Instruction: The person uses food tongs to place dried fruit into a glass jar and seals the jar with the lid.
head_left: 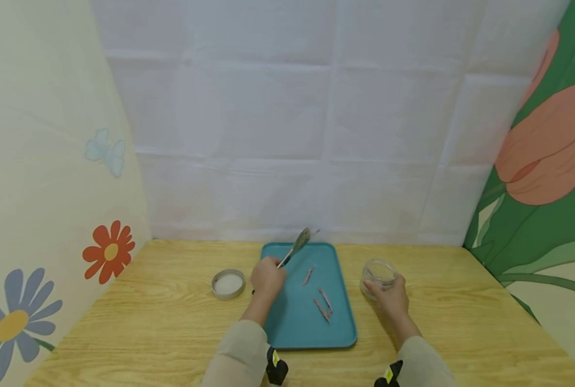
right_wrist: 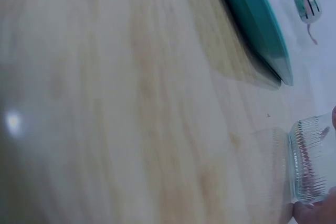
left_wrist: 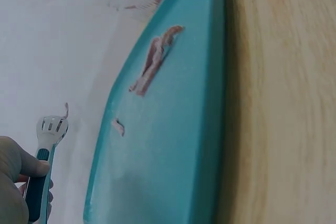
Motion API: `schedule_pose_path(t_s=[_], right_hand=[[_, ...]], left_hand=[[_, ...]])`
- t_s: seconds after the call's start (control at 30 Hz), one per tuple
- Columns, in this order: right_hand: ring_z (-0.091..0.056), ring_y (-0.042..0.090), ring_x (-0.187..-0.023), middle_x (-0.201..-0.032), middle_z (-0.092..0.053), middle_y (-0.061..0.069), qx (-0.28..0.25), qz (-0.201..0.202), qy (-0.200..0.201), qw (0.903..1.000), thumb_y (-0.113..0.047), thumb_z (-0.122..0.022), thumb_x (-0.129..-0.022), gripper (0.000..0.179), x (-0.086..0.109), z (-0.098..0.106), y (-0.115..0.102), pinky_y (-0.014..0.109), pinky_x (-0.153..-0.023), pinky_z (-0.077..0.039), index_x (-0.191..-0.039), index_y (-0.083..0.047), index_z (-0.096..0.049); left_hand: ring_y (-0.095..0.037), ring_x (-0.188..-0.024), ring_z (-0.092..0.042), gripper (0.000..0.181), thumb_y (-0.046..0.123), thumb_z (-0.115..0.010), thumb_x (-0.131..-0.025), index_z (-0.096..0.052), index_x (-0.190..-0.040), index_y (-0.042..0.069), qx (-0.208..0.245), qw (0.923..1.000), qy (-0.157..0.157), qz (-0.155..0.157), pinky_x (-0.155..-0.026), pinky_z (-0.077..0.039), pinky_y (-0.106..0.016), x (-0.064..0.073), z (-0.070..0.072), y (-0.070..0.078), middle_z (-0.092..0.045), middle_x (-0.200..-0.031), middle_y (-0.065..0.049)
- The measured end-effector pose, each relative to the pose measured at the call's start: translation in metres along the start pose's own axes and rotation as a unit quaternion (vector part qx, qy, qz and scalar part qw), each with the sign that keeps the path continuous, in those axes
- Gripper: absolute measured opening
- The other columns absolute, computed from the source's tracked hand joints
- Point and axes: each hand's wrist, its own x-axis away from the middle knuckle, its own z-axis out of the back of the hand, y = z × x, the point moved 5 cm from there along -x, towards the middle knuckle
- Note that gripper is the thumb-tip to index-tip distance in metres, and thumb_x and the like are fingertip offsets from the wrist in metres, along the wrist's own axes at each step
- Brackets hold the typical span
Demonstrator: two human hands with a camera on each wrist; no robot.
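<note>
My left hand (head_left: 269,277) grips the dark handle of kitchen tongs (head_left: 299,242) with slotted heads, raised over the far part of a teal tray (head_left: 292,328). A thin pinkish strip (left_wrist: 66,110), like a shred of meat, pokes out from the tongs' tip. Three more pinkish strips (head_left: 308,276) lie on the tray, two of them close together nearer the front. To the right of the tray, my right hand (head_left: 395,297) holds a clear ribbed glass jar (right_wrist: 310,156), thumb and fingers around its side. Some pinkish pieces show inside the jar.
A round lid (head_left: 228,285) with a metallic rim lies left of the tray on the wood-grain table (head_left: 171,322). White cloth (head_left: 277,118) hangs behind the table. Printed panels with flowers stand at both sides.
</note>
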Motion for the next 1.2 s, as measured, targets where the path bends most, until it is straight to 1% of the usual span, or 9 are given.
schedule_pose_path(t_s=[0.17,0.33,0.5,0.53,0.67,0.77,1.0,1.2], right_hand=[[-0.036,0.044,-0.105,-0.116,-0.036,0.034,-0.003,0.002,0.004,1.0,-0.035,-0.065,-0.075,0.088,-0.001,0.0,0.001,0.05,-0.082,-0.031,-0.13,0.009,-0.012],[-0.037,0.043,-0.103,-0.114,-0.037,0.034,-0.002,0.003,0.007,1.0,-0.036,-0.066,-0.074,0.087,-0.001,0.0,0.002,0.05,-0.081,-0.032,-0.128,0.009,-0.014],[-0.036,0.044,-0.104,-0.115,-0.036,0.034,0.0,0.001,0.002,1.0,-0.036,-0.065,-0.075,0.087,-0.001,0.0,0.003,0.05,-0.081,-0.032,-0.128,0.009,-0.013],[-0.036,0.044,-0.104,-0.115,-0.036,0.034,0.002,0.001,0.001,1.0,-0.037,-0.065,-0.075,0.087,-0.001,0.0,0.003,0.05,-0.081,-0.032,-0.128,0.009,-0.013],[-0.037,0.044,-0.102,-0.113,-0.037,0.034,0.007,0.001,0.002,1.0,-0.037,-0.064,-0.075,0.086,-0.001,0.0,0.002,0.05,-0.08,-0.033,-0.128,0.009,-0.014],[-0.037,0.044,-0.103,-0.114,-0.037,0.034,0.005,-0.002,0.003,1.0,-0.037,-0.065,-0.075,0.086,-0.001,0.0,0.001,0.05,-0.081,-0.033,-0.128,0.009,-0.014],[-0.036,0.044,-0.105,-0.116,-0.035,0.035,0.004,-0.002,0.007,1.0,-0.037,-0.065,-0.074,0.088,-0.002,0.0,0.0,0.051,-0.082,-0.032,-0.128,0.008,-0.014],[-0.034,0.045,-0.106,-0.118,-0.034,0.035,0.001,-0.002,0.005,1.0,-0.036,-0.066,-0.074,0.087,-0.001,0.0,0.0,0.051,-0.083,-0.031,-0.128,0.008,-0.014]], left_hand=[[-0.018,-0.056,-0.052,0.015,0.006,-0.056,-0.074,-0.07,-0.076,0.012,0.014,0.9993,0.021,-0.027,-0.048,-0.04,-0.033,0.003,0.007,0.014,-0.059,-0.065,-0.001],[-0.021,-0.064,-0.057,0.01,0.01,-0.064,-0.074,-0.07,-0.081,0.011,0.023,0.9968,0.037,-0.067,-0.054,-0.044,-0.033,0.009,0.014,0.032,-0.062,-0.069,-0.002],[-0.019,-0.063,-0.058,0.011,0.013,-0.067,-0.072,-0.071,-0.083,0.013,0.041,0.9945,0.045,-0.085,-0.051,-0.043,-0.03,0.015,0.019,0.047,-0.063,-0.07,-0.001],[-0.019,-0.063,-0.058,0.012,0.014,-0.067,-0.072,-0.071,-0.084,0.013,0.047,0.9942,0.045,-0.086,-0.05,-0.043,-0.03,0.016,0.019,0.05,-0.063,-0.07,-0.001],[-0.017,-0.06,-0.057,0.012,0.014,-0.068,-0.073,-0.071,-0.084,0.013,0.062,0.9907,0.049,-0.11,-0.048,-0.042,-0.027,0.022,0.022,0.06,-0.063,-0.069,-0.001],[-0.015,-0.059,-0.056,0.012,0.013,-0.068,-0.073,-0.07,-0.085,0.011,0.071,0.9881,0.044,-0.129,-0.048,-0.042,-0.026,0.027,0.023,0.067,-0.063,-0.069,-0.001],[-0.014,-0.061,-0.053,0.013,0.014,-0.068,-0.073,-0.07,-0.085,0.012,0.071,0.9826,0.045,-0.166,-0.05,-0.04,-0.026,0.039,0.025,0.082,-0.059,-0.068,0.001],[-0.013,-0.059,-0.05,0.013,0.014,-0.068,-0.073,-0.07,-0.086,0.012,0.062,0.9795,0.038,-0.188,-0.05,-0.039,-0.024,0.049,0.02,0.086,-0.056,-0.068,0.002]])
